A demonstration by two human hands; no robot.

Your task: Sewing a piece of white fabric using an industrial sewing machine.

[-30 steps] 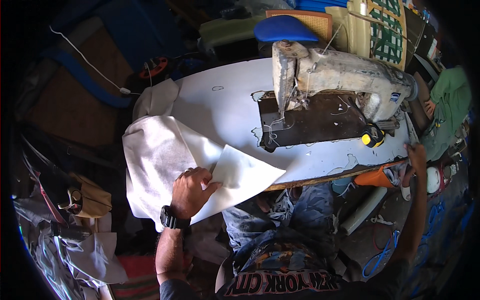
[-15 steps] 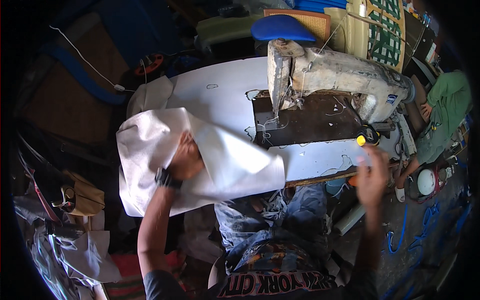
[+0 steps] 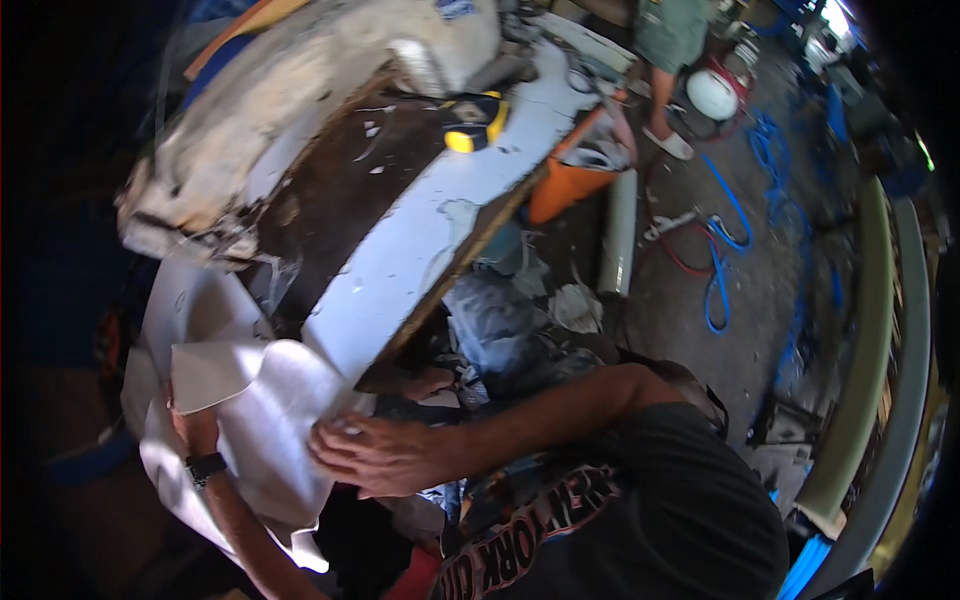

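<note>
A pale, whitish sheet of leather-like material lies folded at the near end of the white worktop, its lower edge hanging off. My left hand, with a dark watch at its wrist, is at the sheet's left part; a folded flap hides its fingers. Across the sheet's right edge lies my right hand, fingers stretched out against the material. Just beyond the sheet stands the worn, cream sewing machine, with loose pale thread near its needle end. A black and yellow tape measure rests on the worktop, away from both hands.
An orange bag hangs at the worktop's chipped edge, beside a pale roll. Blue hose and a white helmet-like object are on the floor. Another person's leg shows beyond. Long padded pieces stand at right.
My view has swung to the right. My right hand has left the area near the tape measure and come to the sheet's edge. The sheet is now more folded over my left hand.
</note>
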